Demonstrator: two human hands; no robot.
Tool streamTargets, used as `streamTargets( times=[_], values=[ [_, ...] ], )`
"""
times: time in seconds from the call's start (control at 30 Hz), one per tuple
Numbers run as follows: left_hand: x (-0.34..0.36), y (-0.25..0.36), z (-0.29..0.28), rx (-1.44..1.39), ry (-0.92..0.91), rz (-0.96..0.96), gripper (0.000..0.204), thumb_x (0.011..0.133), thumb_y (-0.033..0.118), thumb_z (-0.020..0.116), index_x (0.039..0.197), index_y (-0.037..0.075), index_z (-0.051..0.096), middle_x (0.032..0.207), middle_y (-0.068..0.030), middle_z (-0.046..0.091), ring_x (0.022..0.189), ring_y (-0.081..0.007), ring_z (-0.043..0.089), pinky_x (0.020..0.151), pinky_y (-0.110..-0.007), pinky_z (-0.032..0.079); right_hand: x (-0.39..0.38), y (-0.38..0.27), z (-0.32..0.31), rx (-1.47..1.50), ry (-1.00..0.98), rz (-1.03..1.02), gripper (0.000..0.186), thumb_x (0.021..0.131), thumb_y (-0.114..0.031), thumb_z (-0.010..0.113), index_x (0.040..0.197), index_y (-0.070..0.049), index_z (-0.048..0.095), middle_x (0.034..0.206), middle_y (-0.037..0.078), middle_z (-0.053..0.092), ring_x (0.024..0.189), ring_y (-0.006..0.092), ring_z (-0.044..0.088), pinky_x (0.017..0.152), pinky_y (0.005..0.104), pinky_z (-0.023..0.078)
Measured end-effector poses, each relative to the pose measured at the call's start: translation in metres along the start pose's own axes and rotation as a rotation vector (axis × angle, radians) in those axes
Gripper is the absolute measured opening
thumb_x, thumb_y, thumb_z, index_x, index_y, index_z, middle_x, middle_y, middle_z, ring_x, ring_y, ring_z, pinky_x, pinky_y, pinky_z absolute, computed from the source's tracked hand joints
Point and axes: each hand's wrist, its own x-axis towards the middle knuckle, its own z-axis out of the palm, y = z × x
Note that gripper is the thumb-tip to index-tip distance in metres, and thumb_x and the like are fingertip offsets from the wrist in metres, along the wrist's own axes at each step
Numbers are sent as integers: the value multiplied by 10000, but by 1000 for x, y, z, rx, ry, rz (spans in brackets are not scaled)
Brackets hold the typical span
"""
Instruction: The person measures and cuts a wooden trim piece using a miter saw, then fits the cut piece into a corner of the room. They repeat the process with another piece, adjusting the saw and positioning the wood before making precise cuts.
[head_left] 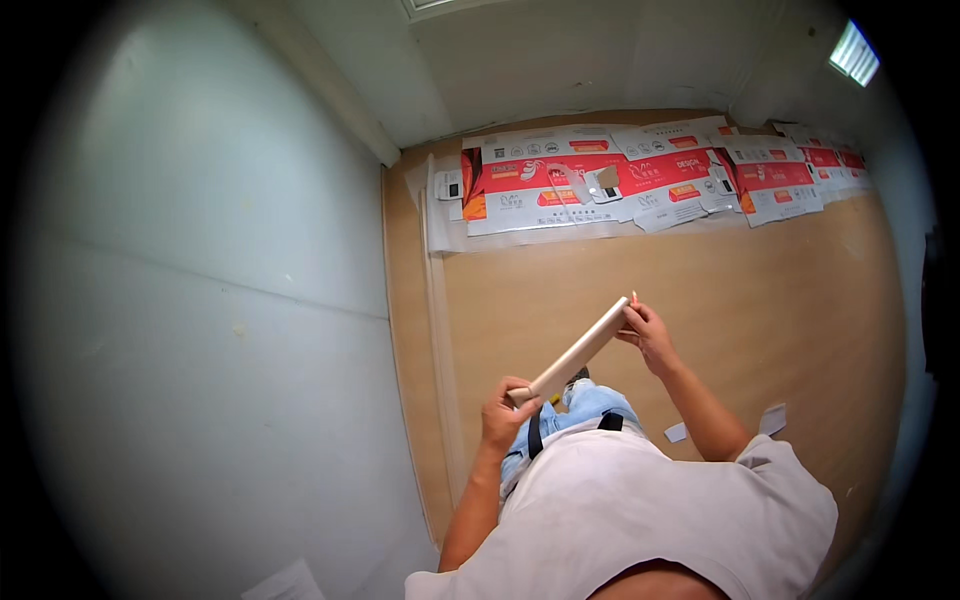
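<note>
So, fingers (pixel 515 384) of left hand (pixel 499 412) grip the near end of a pale board (pixel 580 350); right hand (pixel 648 336) pinches the far end. Board's in midair, slanted, over brown floor (pixel 560 275); red-and-white cardboard sheets (pixel 545 190) lie along the far wall (pixel 560 75).

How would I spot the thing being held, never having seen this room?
Find the brown floor, then the pale shirt low in the picture. Above it, a slim cream board slants between left hand and right hand. Unlike the printed sheets beyond, it is plain and hand-held.
</note>
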Motion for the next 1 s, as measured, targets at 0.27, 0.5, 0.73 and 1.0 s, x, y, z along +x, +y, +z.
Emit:
streamTargets(
  times=[0.27,0.5,0.73,1.0],
  values=[
    [128,8,-61,-358,352,-49,454,772,-9,797,1160,58,572,1043,-41,618,988,-149,589,916,-294,485,175,-44,88,-17,-200,22,265,955,-180,667,1143,-8,592,1019,61,634,931,150,652,851,337,589],
    [274,30,-148,-336,188,-136,358,838,31,756,1149,65,583,1021,-36,641,937,-126,611,854,-273,503,293,-74,159,-26,-130,105,248,948,-157,676,1140,-34,578,1049,44,608,956,143,637,892,352,558],
    [406,108,-198,-65,170,-186,234,847,68,773,1024,56,621,885,-19,650,756,-98,610,678,-247,515,412,-152,229,-633,-111,-65,226,910,-125,717,1085,9,669,968,58,699,906,136,650,817,286,523],
    [536,176,-226,558,286,15,221,738,67,821,904,31,680,916,-101,633,832,-282,642,717,-370,510,545,-172,277,-948,-178,-101,263,845,-129,743,1056,10,668,922,125,722,853,196,692,784,332,541]
  ],
)
